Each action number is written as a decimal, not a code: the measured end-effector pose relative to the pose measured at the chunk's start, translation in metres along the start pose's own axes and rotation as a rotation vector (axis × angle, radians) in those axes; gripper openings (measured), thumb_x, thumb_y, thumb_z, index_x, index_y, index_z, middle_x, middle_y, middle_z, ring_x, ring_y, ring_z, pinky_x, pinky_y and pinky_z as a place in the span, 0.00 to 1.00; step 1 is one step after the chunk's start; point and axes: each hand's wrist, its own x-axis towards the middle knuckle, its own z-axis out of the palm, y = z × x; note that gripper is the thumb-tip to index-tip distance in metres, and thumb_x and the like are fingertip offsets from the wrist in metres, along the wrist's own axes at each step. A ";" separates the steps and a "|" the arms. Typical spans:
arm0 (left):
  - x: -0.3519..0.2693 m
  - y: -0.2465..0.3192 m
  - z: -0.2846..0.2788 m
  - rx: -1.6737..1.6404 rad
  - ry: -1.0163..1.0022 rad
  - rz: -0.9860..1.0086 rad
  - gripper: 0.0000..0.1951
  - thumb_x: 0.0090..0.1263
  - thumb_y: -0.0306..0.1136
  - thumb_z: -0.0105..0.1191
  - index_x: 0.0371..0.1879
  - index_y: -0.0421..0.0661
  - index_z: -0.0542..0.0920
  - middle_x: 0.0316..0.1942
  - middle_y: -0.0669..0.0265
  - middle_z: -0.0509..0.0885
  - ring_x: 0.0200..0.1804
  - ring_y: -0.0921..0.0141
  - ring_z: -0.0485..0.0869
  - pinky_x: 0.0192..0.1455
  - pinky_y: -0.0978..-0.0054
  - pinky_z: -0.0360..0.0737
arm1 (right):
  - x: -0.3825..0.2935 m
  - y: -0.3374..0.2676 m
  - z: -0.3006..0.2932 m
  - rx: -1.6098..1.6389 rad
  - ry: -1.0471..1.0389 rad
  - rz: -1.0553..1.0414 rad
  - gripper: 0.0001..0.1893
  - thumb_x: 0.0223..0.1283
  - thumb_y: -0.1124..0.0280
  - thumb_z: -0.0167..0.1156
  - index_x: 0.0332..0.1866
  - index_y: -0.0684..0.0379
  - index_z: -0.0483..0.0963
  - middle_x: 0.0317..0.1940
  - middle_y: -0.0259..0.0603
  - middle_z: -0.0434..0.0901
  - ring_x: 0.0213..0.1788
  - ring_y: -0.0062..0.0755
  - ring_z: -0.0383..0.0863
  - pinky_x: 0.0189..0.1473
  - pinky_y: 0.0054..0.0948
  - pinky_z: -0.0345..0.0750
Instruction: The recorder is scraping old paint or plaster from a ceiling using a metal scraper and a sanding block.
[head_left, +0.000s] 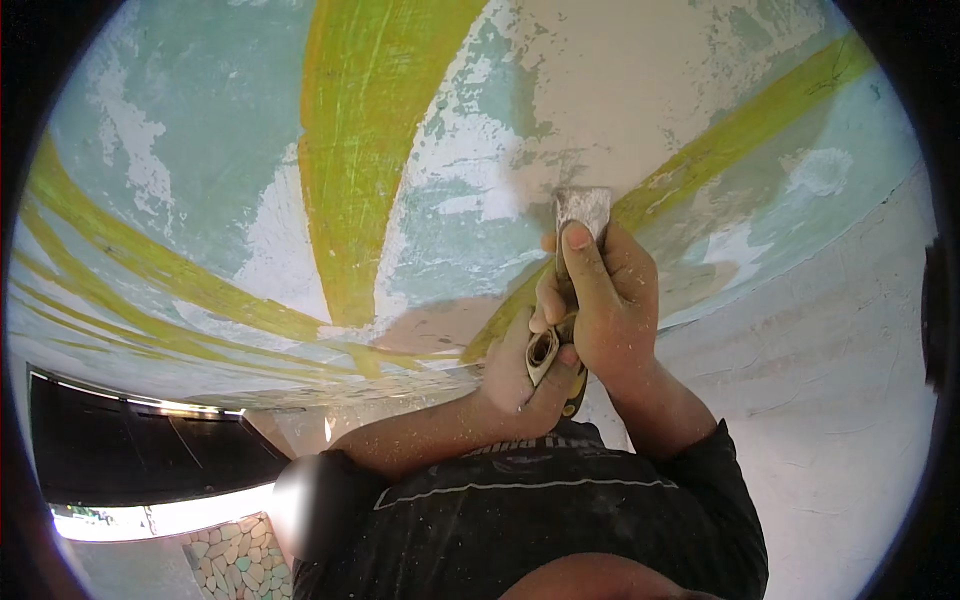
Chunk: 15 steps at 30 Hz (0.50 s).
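My right hand (619, 300) grips a scraper (589, 202) with a wide, whitish metal blade, thumb laid along the blade. The blade's edge meets the painted wall (465, 187), where green paint, yellow-green bands and bare pale patches show. Just below and to the left, my left hand (517, 375) is closed around a rolled piece of sheet, perhaps sandpaper (541, 354), its open end facing up. A black and yellow handle end (574, 401) shows beneath the hands; the fingers hide most of the handle. Pale dust speckles both forearms.
A plain whitish wall (810, 375) meets the painted wall at a corner on the right. At lower left are a dark panel (135, 442) with bright light along its edges and a patch of pebble-like stone cladding (244, 559). A dark object stands at the far right rim.
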 end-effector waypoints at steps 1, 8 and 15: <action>0.002 0.002 0.003 -0.036 0.033 -0.034 0.17 0.71 0.33 0.50 0.55 0.38 0.70 0.45 0.52 0.78 0.44 0.58 0.80 0.49 0.64 0.75 | 0.001 0.000 0.001 -0.011 0.020 0.000 0.16 0.75 0.61 0.51 0.41 0.68 0.71 0.16 0.33 0.68 0.15 0.19 0.69 0.20 0.23 0.73; -0.002 -0.009 0.002 -0.012 0.078 0.020 0.13 0.69 0.30 0.51 0.50 0.39 0.72 0.43 0.52 0.78 0.43 0.57 0.80 0.45 0.63 0.75 | 0.000 0.005 -0.002 -0.058 -0.020 0.023 0.15 0.76 0.63 0.50 0.43 0.67 0.70 0.17 0.32 0.68 0.15 0.19 0.68 0.20 0.21 0.72; -0.005 -0.002 0.000 -0.073 0.060 -0.006 0.11 0.69 0.28 0.50 0.48 0.39 0.70 0.39 0.55 0.77 0.39 0.60 0.79 0.43 0.67 0.75 | 0.003 -0.009 0.006 0.004 -0.032 0.009 0.16 0.76 0.63 0.49 0.43 0.69 0.70 0.18 0.32 0.67 0.16 0.18 0.68 0.19 0.22 0.71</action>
